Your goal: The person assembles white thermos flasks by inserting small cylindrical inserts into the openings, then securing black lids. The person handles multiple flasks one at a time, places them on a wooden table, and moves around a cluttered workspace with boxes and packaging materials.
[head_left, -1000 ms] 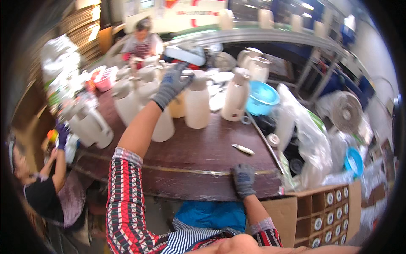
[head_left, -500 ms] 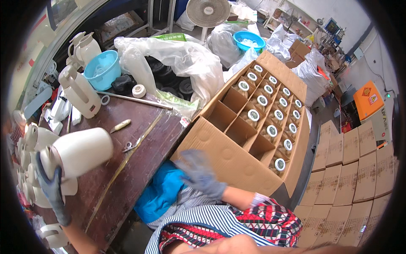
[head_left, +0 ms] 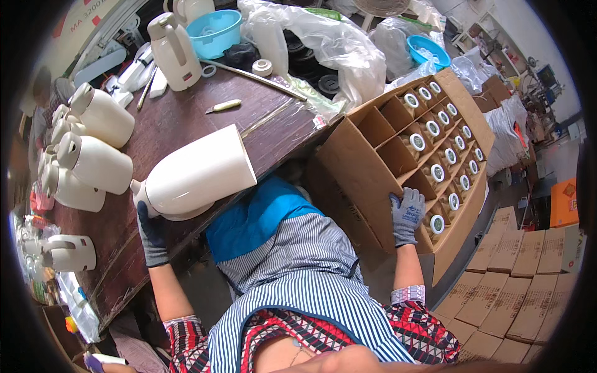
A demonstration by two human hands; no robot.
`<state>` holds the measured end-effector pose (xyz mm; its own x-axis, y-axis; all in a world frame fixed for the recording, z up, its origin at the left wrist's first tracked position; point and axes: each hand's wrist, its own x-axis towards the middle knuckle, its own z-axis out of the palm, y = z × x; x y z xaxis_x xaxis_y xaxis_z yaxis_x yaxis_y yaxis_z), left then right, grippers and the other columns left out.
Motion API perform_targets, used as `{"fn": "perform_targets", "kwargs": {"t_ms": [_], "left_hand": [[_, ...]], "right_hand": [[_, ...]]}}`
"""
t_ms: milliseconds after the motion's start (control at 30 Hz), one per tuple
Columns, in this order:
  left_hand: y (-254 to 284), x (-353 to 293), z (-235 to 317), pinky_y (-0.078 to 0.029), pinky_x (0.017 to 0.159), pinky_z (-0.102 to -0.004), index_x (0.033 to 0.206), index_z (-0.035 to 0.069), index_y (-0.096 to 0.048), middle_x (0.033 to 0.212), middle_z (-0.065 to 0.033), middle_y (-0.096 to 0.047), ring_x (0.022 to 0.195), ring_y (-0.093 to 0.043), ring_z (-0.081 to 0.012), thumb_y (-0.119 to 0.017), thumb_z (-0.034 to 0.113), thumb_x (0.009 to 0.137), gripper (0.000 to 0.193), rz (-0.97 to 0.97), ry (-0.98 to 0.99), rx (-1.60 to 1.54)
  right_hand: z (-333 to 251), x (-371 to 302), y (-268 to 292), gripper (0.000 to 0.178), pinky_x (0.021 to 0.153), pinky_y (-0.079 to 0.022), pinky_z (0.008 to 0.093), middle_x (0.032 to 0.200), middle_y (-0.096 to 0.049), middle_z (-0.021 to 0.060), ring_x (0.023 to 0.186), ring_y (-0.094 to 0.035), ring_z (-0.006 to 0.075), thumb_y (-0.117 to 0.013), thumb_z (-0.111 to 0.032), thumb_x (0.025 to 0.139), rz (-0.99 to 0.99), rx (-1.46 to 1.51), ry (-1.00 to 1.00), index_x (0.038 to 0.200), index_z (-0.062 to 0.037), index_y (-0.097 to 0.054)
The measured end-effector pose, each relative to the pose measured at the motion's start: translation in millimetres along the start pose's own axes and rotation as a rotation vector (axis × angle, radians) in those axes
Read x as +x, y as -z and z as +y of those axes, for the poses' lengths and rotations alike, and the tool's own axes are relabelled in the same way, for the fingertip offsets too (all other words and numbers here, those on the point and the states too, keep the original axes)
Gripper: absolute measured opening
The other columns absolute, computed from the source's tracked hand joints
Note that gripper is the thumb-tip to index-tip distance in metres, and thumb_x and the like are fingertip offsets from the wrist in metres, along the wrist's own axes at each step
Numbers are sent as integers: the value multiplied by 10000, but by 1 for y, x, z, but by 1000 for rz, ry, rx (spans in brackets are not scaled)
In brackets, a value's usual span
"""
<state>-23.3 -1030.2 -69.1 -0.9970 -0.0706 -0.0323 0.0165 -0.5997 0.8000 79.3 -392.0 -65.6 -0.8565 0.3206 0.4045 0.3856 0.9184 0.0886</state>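
My left hand (head_left: 152, 235), in a grey-blue glove, is closed round the narrow top end of a cream vacuum jug body (head_left: 194, 174). The jug lies tipped on its side near the table edge, its wide open base facing right. My gloved right hand (head_left: 408, 216) grips the near rim of a large cardboard box (head_left: 354, 177), fingers bent over the edge. Dividers split the box into cells, and many hold glass liners (head_left: 437, 173) with round white tops. Several cells on its left side hold no liner.
On the dark table (head_left: 180, 124) stand more cream jugs (head_left: 93, 165), a knife (head_left: 224, 106) and a blue basin (head_left: 214, 34). Behind it, a plastic bag (head_left: 323, 43) holds black parts. Stacked cartons (head_left: 497, 280) fill the right. A co-worker's purple-gloved hand (head_left: 94, 363) shows lower left.
My left hand has brought the jug rightward to the table edge, turning its open base into view. My right hand has moved from in front of the box onto its rim. The view has shifted.
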Motion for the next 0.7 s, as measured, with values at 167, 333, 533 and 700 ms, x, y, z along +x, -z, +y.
{"fn": "perform_targets", "kwargs": {"t_ms": [167, 333, 533, 700], "left_hand": [[2, -6, -3, -325, 1200, -410, 1504, 80, -407, 1453, -80, -517, 1352, -465, -235, -562, 505, 1035, 653, 81, -59, -135], [21, -6, -8, -328, 1201, -398, 1480, 99, -428, 1449, -69, -514, 1355, -459, -220, -523, 531, 1047, 618, 55, -100, -2], [-3, -2, -4, -488, 960, -316, 1483, 128, -451, 1293, -37, -626, 1148, -601, -167, -557, 546, 1019, 634, 257, -16, -40], [-10, -1, -2, -412, 667, -216, 1426, 135, -503, 1075, 31, -643, 825, -559, -74, -567, 539, 1017, 579, 344, -28, 69]], "right_hand": [[4, -5, -7, 365, 797, -474, 445, 973, -607, 48, 935, -587, 272, -762, -408, 832, -26, -37, -9, 1057, -152, -629], [7, -7, -10, 361, 777, -468, 445, 940, -593, 54, 919, -585, 276, -762, -426, 833, 30, -13, 26, 1022, -153, -622], [10, -2, -11, 375, 773, -481, 459, 898, -571, 88, 884, -585, 312, -766, -425, 834, 77, 21, 57, 1002, -119, -630], [21, 7, -17, 373, 765, -482, 454, 891, -568, 83, 871, -582, 308, -765, -428, 831, 73, 45, 49, 986, -117, -630]]}}
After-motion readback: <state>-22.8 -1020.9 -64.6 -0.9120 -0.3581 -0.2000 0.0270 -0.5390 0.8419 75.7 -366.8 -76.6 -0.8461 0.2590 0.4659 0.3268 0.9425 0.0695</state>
